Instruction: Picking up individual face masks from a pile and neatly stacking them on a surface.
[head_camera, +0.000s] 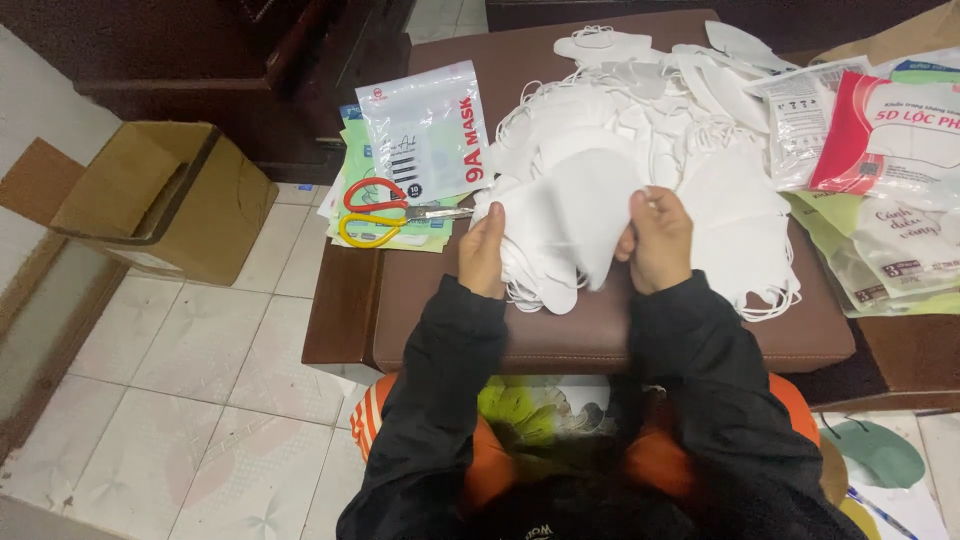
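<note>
A: What carries all this?

B: A brown padded tabletop (600, 340), smooth and leathery. Most of it lies under a loose heap of white face masks (680, 130), soft folded fabric with thin ear loops trailing at the edges.

A: And the hands?

B: Both hold a small stack of masks (565, 225) at the near edge of that heap, just above the tabletop. The left hand (484, 252) has its fingers closed on the stack's left side; the right hand (657, 238) has its fingers pinched on the right edge.

A: How would you handle that well?

B: I'd judge it best to keep the curved edges lined up, grip the fabric rather than the loops, and squeeze lightly, since the stack is limp and would fan out.

A: What else?

B: A cardboard box (150, 195) on the tiled floor, glossy printed pouches (890, 130) at right, a clear flat packet (428, 125) at left, and red-and-yellow-handled scissors (385, 212) on green packets.
</note>
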